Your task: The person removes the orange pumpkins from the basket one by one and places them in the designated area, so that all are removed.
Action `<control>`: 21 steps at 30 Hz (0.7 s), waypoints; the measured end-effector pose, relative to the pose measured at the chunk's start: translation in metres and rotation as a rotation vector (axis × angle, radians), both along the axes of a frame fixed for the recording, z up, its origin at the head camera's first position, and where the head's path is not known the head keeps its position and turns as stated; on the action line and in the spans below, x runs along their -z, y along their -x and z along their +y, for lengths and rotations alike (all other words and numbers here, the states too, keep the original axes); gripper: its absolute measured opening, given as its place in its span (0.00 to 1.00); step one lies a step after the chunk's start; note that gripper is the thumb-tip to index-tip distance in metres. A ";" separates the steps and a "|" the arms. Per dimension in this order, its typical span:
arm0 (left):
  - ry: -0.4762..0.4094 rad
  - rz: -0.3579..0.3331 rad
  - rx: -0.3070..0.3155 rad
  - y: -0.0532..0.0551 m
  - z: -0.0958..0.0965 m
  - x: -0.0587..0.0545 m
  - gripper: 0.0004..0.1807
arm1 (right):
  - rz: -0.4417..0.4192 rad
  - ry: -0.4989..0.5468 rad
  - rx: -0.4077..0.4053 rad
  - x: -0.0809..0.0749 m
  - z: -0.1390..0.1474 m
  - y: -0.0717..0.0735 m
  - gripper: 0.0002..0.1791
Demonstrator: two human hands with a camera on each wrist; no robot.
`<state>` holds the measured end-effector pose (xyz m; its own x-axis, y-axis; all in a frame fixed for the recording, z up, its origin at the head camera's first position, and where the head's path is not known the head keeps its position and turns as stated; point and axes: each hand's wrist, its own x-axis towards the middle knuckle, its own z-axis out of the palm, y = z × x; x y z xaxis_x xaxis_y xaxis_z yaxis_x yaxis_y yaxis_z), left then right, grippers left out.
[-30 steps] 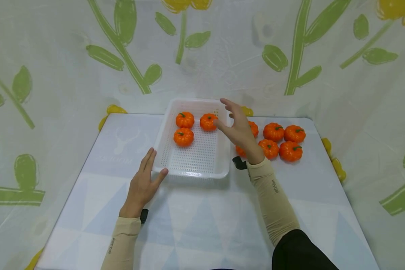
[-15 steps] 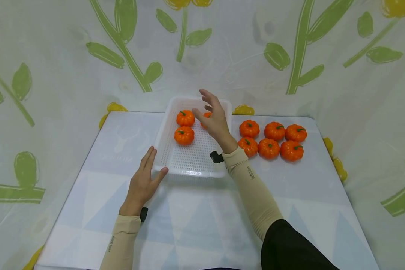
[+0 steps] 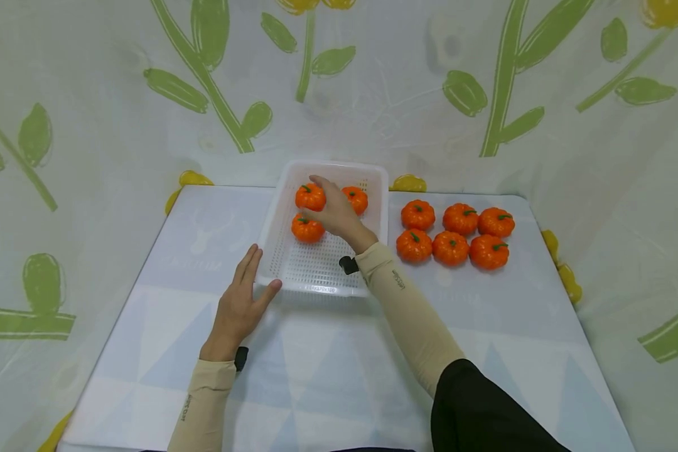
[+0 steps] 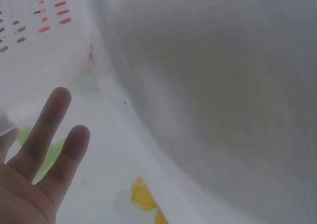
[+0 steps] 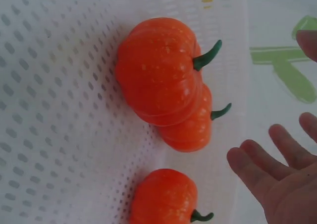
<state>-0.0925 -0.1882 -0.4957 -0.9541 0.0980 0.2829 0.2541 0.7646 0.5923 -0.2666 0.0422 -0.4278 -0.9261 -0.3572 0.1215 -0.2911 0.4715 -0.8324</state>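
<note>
A white perforated plastic basket (image 3: 322, 289) stands on the table and contains 3 orange toy pumpkins with green stems. My left hand (image 3: 237, 314) rests its straight fingers against the basket's near-left corner. Over the basket, my right hand (image 3: 339, 212) reaches toward the far-left pumpkin (image 3: 309, 196) and the pumpkin in front of it (image 3: 308, 230), partly covering both. Its fingers are spread and hold nothing; in the right wrist view they lie apart from the pumpkins. The third pumpkin (image 3: 356, 200) sits to the right, just behind the hand.
Several more orange pumpkins (image 3: 451, 248) sit in two rows on the table (image 3: 339, 370), right of the basket. A curtain (image 3: 384, 81) with printed green leaves and yellow flowers hangs behind and around the table.
My right hand has moved left, from the basket's right rim to above the left pumpkins, and lowered. The left hand has stayed at the basket's corner.
</note>
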 end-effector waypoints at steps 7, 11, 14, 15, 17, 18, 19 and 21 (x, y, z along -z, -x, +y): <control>0.010 -0.014 -0.003 0.000 0.002 -0.001 0.46 | -0.070 -0.142 -0.059 0.011 -0.006 0.003 0.48; 0.009 -0.011 -0.004 -0.001 0.002 -0.001 0.46 | -0.088 -0.177 -0.063 0.016 -0.010 0.003 0.47; 0.002 -0.005 -0.003 0.000 0.001 -0.001 0.45 | -0.093 -0.173 -0.059 0.019 -0.012 0.002 0.46; 0.000 -0.004 -0.003 0.000 0.001 -0.001 0.45 | -0.095 -0.178 -0.056 0.019 -0.013 0.002 0.45; -0.002 -0.003 -0.002 0.000 0.001 -0.001 0.45 | -0.096 -0.194 -0.051 0.021 -0.014 0.001 0.44; -0.003 -0.003 -0.003 0.000 0.001 -0.001 0.45 | -0.094 -0.207 -0.051 0.022 -0.014 0.001 0.44; -0.001 -0.002 -0.002 0.000 0.001 0.000 0.45 | -0.092 -0.223 -0.053 0.024 -0.015 0.001 0.44; 0.000 -0.002 -0.003 -0.001 0.001 0.000 0.45 | -0.096 -0.258 -0.059 0.025 -0.016 0.001 0.43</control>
<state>-0.0917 -0.1875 -0.4954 -0.9549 0.0949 0.2812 0.2506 0.7654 0.5928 -0.2678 0.0266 -0.4530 -0.9058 -0.4181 -0.0679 -0.2494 0.6560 -0.7123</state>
